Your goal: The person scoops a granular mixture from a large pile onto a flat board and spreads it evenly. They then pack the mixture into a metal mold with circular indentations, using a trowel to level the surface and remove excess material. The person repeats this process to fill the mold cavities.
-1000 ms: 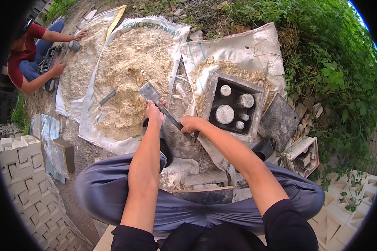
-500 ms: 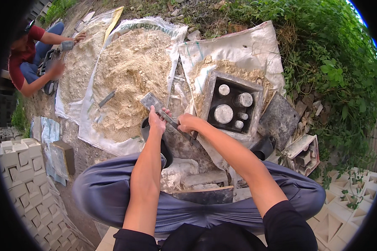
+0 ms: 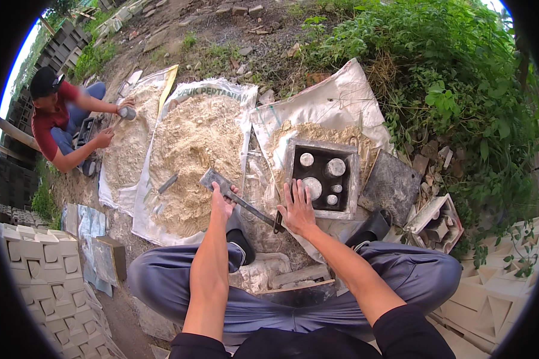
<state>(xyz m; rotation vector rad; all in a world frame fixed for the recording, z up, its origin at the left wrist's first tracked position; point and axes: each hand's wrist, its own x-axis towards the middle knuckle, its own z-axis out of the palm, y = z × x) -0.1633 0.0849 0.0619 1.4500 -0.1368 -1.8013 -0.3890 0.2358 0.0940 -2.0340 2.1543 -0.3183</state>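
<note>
My left hand (image 3: 223, 201) is closed around a long tool (image 3: 254, 211) with a flat, grey rectangular head and a narrow dark shaft. Its head points toward the pale sandy powder (image 3: 197, 140) heaped on a white sack; the shaft slants down to the right. My right hand (image 3: 298, 208) is spread open, palm down, with nothing in it. It is at the near left corner of a square mould box (image 3: 291, 157), near the shaft's end. Inside the box stand several round pegs, the largest peg (image 3: 311, 189) partly behind my fingertips. Whether the hand touches the box I cannot tell.
A dark flat plate (image 3: 390, 184) leans right of the box, beside a small mould (image 3: 435, 224). At the left a crouching co-worker (image 3: 66, 119) handles a grey cup (image 3: 127, 112). Patterned pale blocks (image 3: 42, 281) are stacked near left; a narrow bar (image 3: 167, 183) lies on the powder.
My right hand has let go of the tool's shaft and opened toward the mould box. My left hand still holds the tool. The view has tilted up, showing more ground beyond.
</note>
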